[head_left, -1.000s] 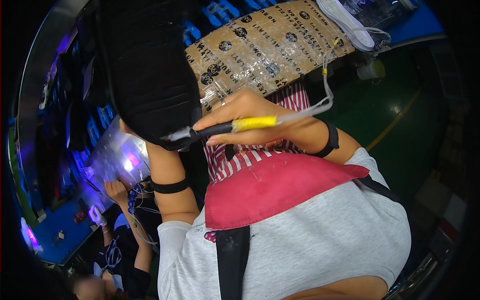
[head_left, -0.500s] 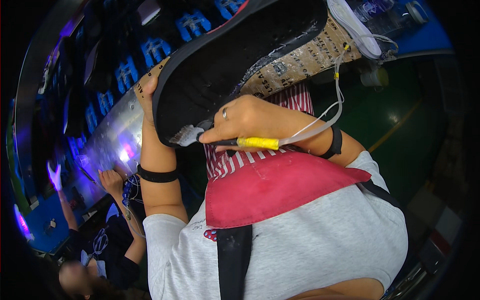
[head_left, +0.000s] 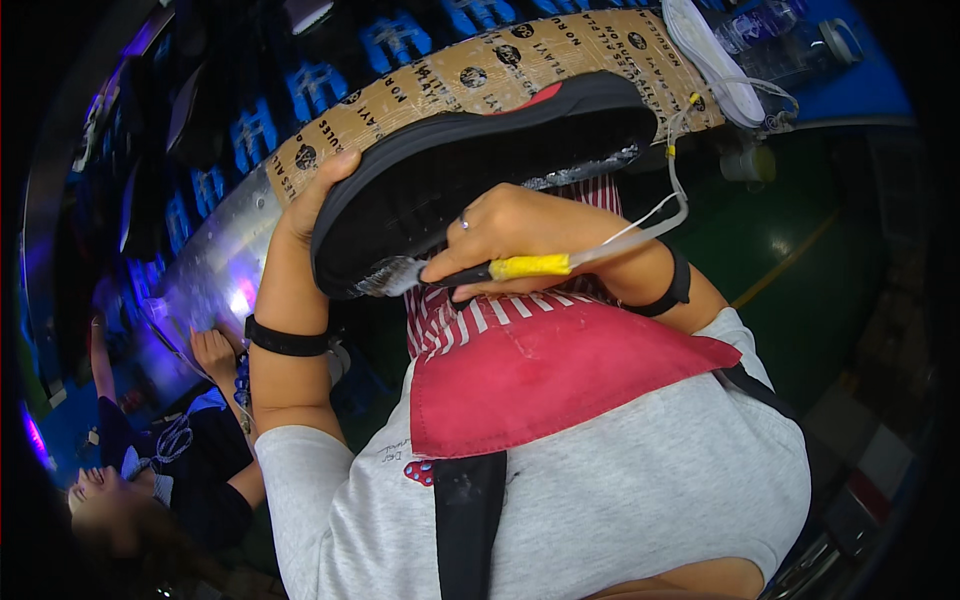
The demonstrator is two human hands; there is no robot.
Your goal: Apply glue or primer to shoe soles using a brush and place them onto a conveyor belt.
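A black shoe sole with a red patch on its outer side is held tilted, its hollow inside facing me. My left hand grips its left end, the thumb over the rim and the other fingers hidden behind. My right hand is closed round the dark handle of a brush with yellow tape and a clear tube at its back end. The pale wet bristles press on the inner edge at the sole's lower left. A shiny wet film shows along the near inner edge farther right.
Printed cardboard covers the bench edge behind the sole. A white sole lies at the far right beside clear bottles. Blue racks with dark pieces line the back. At left, a co-worker's hand rests near a metal surface.
The sole has come lower and tipped, so its outer side wall and more cardboard show. The brush has shifted slightly right along the inner edge. The co-worker's arms have moved.
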